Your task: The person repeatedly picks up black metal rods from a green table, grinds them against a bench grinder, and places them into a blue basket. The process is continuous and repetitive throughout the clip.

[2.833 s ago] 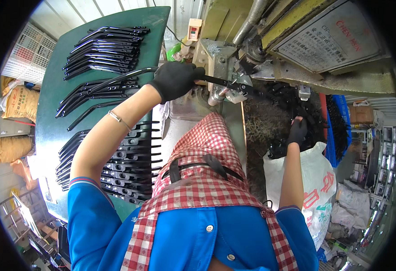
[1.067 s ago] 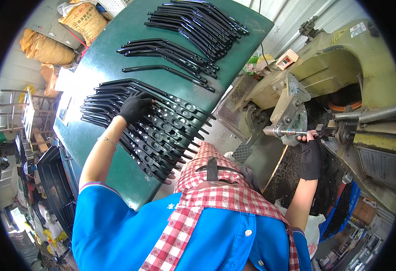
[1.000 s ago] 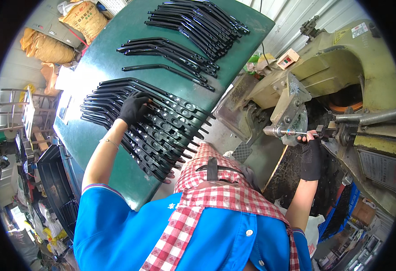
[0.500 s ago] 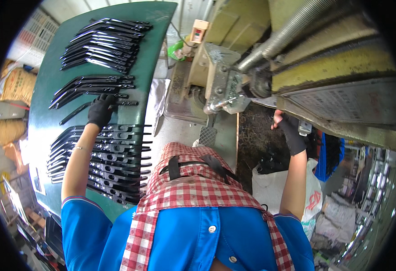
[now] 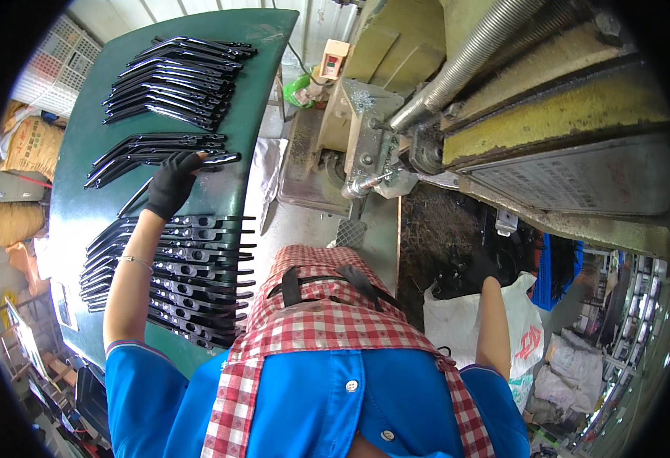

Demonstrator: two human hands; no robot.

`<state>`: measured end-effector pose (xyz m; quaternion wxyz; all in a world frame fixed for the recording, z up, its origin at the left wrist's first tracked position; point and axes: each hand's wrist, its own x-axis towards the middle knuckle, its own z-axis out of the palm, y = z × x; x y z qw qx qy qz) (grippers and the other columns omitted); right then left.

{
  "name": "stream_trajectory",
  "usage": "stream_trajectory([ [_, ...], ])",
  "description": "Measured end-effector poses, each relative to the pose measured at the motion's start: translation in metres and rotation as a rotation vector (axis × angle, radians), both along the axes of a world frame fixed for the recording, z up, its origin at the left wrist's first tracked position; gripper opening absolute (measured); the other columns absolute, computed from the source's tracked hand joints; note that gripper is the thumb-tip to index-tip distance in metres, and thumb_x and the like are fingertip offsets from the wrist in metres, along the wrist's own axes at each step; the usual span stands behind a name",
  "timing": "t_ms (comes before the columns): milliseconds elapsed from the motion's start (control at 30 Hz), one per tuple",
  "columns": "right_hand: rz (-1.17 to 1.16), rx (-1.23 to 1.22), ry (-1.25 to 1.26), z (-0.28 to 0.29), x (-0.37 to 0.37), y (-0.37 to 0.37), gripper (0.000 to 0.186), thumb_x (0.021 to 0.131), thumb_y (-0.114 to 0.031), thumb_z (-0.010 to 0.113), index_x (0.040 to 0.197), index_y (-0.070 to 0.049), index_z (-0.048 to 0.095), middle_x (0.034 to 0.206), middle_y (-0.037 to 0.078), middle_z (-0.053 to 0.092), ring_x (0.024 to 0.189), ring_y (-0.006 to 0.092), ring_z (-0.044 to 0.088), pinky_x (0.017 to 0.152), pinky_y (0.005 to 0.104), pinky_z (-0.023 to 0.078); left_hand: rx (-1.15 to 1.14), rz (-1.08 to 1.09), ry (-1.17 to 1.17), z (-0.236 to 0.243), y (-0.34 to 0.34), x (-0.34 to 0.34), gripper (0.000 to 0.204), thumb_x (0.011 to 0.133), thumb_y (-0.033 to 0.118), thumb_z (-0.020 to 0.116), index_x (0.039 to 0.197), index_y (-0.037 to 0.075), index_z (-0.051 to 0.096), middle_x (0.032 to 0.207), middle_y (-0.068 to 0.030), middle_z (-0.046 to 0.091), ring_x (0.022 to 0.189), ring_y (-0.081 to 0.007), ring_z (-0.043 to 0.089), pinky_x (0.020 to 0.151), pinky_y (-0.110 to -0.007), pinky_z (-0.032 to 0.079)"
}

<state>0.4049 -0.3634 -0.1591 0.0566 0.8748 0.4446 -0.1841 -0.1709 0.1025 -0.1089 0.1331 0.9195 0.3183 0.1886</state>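
My left hand (image 5: 171, 183), in a black glove, lies on the green table (image 5: 75, 175) at the near edge of the middle pile of long black curved parts (image 5: 159, 149). Its fingers curl over one black part (image 5: 132, 201) whose end sticks out beside my wrist. Another pile of the same parts (image 5: 178, 80) lies farther away, and a big row of them (image 5: 174, 275) lies nearer to me. My right hand (image 5: 472, 271), also gloved in black, reaches down into a dark heap of black parts beside a white sack (image 5: 457, 328); its fingers are hard to make out.
A large machine (image 5: 503, 99) with a ribbed hose and a shaft end (image 5: 358, 185) stands ahead on the right. Tan sacks (image 5: 33, 145) and a white crate (image 5: 48, 65) sit left of the table. More bags lie at the lower right.
My left hand has moved from the near row of parts up to the middle pile. My right hand has dropped from the machine's shaft down to the dark heap by the sack.
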Motion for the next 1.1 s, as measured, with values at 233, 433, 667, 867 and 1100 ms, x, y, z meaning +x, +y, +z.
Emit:
stream_trajectory([
  [233, 0.209, -0.278, 0.135, 0.021, 0.048, -0.001, 0.029, 0.065, -0.024, 0.073, 0.086, -0.006, 0.068, 0.087, 0.020, 0.067, 0.089, 0.0371, 0.066, 0.080, 0.0420, 0.052, 0.106, -0.202, 0.021, 0.045, -0.036, 0.050, 0.034, 0.078, 0.010, 0.065, 0.110, 0.018, 0.061, 0.079, -0.0058, 0.060, 0.066, -0.0271, 0.061, 0.055, -0.038, 0.048],
  [433, 0.044, 0.311, 0.079, 0.065, 0.002, 0.042, 0.045, 0.083, -0.018, 0.072, 0.121, -0.002, 0.052, 0.111, 0.015, 0.064, 0.104, 0.0297, 0.064, 0.089, 0.0367, 0.049, -0.022, -0.255, 0.053, 0.075, -0.077, 0.095, 0.025, 0.084, 0.027, 0.063, 0.108, 0.019, 0.060, 0.075, -0.0087, 0.062, 0.062, -0.0321, 0.062, 0.053, -0.044, 0.046],
  [667, 0.536, 0.637, 0.294, 0.181, -0.157, 0.167, 0.035, 0.081, -0.021, 0.075, 0.107, -0.005, 0.059, 0.089, 0.011, 0.063, 0.079, 0.0285, 0.063, 0.071, 0.0351, 0.050, -0.107, -0.353, 0.083, 0.107, -0.108, 0.136, 0.032, 0.092, 0.046, 0.053, 0.098, 0.015, 0.060, 0.070, -0.0108, 0.061, 0.064, -0.0348, 0.061, 0.055, -0.047, 0.045],
  [867, 0.563, 0.655, 0.215, 0.182, -0.168, 0.175, 0.035, 0.073, -0.023, 0.080, 0.101, -0.008, 0.064, 0.079, 0.010, 0.062, 0.071, 0.0285, 0.060, 0.064, 0.0367, 0.047, -0.033, -0.389, 0.065, 0.113, -0.107, 0.131, 0.026, 0.089, 0.041, 0.058, 0.093, 0.015, 0.060, 0.067, -0.0082, 0.060, 0.059, -0.0323, 0.061, 0.051, -0.045, 0.046],
  [1100, 0.578, 0.533, 0.346, 0.191, -0.181, 0.195, 0.031, 0.079, -0.034, 0.076, 0.087, -0.006, 0.066, 0.066, 0.013, 0.061, 0.057, 0.0286, 0.060, 0.055, 0.0354, 0.045, 0.208, -0.409, 0.063, 0.123, -0.103, 0.142, 0.022, 0.081, 0.033, 0.065, 0.080, 0.013, 0.057, 0.063, -0.0058, 0.059, 0.055, -0.0284, 0.062, 0.046, -0.042, 0.046],
])
